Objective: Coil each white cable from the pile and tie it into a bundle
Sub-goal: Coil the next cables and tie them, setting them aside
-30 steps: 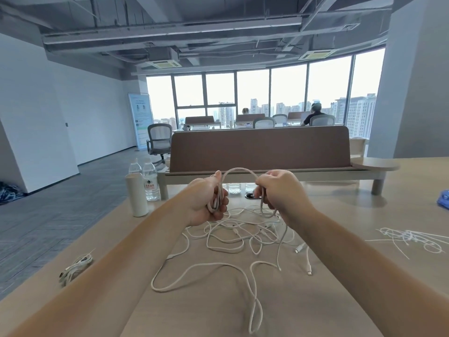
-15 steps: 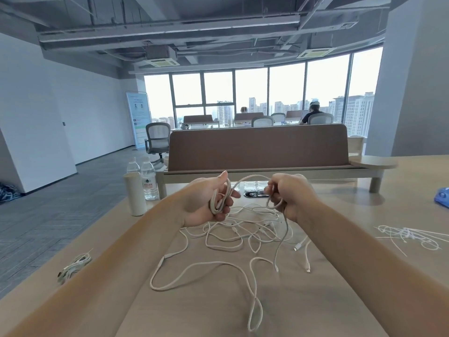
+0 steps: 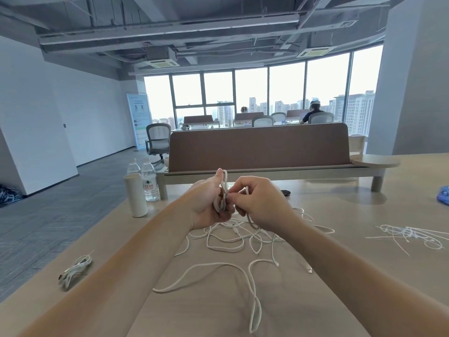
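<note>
My left hand (image 3: pixel 210 203) grips a small coil of white cable (image 3: pixel 222 198) upright above the table. My right hand (image 3: pixel 258 203) pinches the same cable right beside the coil, and a strand hangs from it down to the pile. The pile of loose white cables (image 3: pixel 233 242) sprawls on the table under and in front of both hands, with one long loop (image 3: pixel 252 288) reaching toward me. A tied cable bundle (image 3: pixel 74 269) lies near the table's left edge.
A heap of white ties (image 3: pixel 410 235) lies on the table at the right. A white cylinder (image 3: pixel 135 194) and two water bottles (image 3: pixel 149 183) stand at the back left. A brown desk divider (image 3: pixel 260 147) runs behind the hands. A blue object (image 3: pixel 443 194) sits at the far right edge.
My hands have come together: the right hand moved left to the coil in my left hand, and the arch of cable between them is gone.
</note>
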A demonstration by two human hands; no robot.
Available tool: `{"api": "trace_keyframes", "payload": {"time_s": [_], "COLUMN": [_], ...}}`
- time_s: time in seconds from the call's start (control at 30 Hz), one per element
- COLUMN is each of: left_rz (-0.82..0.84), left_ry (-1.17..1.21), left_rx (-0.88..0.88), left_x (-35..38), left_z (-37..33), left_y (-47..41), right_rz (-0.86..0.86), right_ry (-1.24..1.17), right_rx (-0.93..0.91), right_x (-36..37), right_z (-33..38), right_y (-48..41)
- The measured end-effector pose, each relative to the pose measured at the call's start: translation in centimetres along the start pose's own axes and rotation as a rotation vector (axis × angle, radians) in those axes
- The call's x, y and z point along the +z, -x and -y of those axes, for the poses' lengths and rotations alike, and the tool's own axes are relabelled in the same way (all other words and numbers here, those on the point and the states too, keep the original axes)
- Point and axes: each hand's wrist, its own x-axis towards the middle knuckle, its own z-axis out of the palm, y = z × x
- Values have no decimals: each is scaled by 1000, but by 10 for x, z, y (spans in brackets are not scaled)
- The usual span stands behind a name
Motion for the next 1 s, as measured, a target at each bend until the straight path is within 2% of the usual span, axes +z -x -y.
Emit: {"api": "trace_keyframes", "payload": {"time_s": [0.07, 0.2, 0.4, 0.63, 0.77, 0.87, 1.0], "left_rz": [5, 54, 105, 60, 88, 36, -45], "left_ry": [2, -5, -53, -68, -67, 12, 222], "left_rx": [11, 21, 81, 126, 106, 98, 84], "left_x": [0, 0, 0, 2, -2, -3, 0], "left_z": [0, 1, 3, 1, -1, -2, -6], "left_y": [1, 2, 1, 8, 9, 5, 5], "right_rz": [32, -40, -30, 98, 94, 73, 147], "right_ry": [53, 212, 256, 127, 27, -38, -103], "right_rx": [-18, -9, 10, -70, 5, 73, 134], "right_x": [3, 9, 11, 8, 2, 1, 5], "right_z": [-1, -5, -2, 6, 4, -1, -3], "right_y": [0, -3, -1, 5, 4, 1, 3]}}
